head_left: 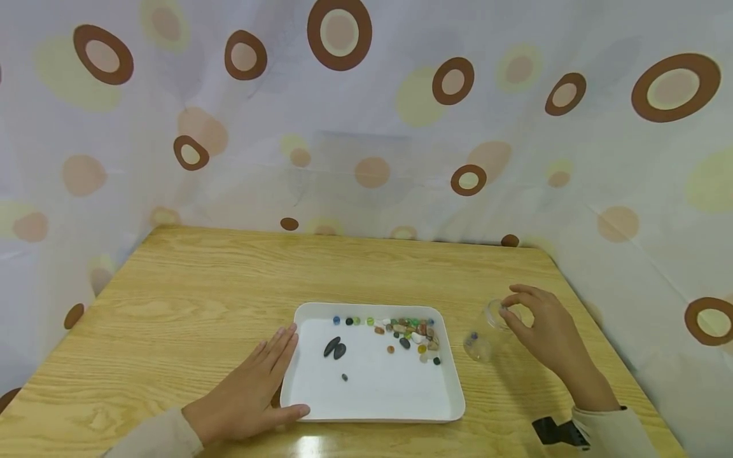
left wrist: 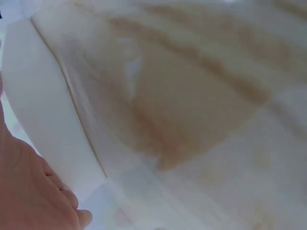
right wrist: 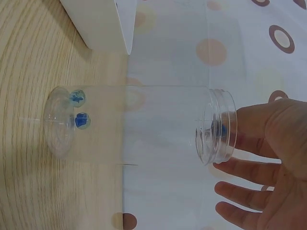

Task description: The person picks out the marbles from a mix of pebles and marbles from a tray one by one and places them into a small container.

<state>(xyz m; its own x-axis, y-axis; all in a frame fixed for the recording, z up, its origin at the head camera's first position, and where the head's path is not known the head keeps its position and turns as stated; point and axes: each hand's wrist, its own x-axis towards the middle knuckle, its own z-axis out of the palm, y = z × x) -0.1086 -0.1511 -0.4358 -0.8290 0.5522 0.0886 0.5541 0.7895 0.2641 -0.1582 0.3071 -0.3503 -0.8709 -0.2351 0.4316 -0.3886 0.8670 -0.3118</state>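
A blue marble (right wrist: 219, 128) is being pinched by the right hand (head_left: 541, 331), thumb against fingertip, at the mouth of a clear jar (right wrist: 163, 143). The jar is standing just below those fingertips, two bluish marbles (right wrist: 82, 120) lying at its bottom. Left of this hand, a white tray (head_left: 378, 401) is holding assorted stones (head_left: 340, 351). The left hand (head_left: 249, 388) is resting along the tray's side, fingers straight. The jar's rim is partly obscuring the pinched marble; the left wrist view is cutting off much of that hand.
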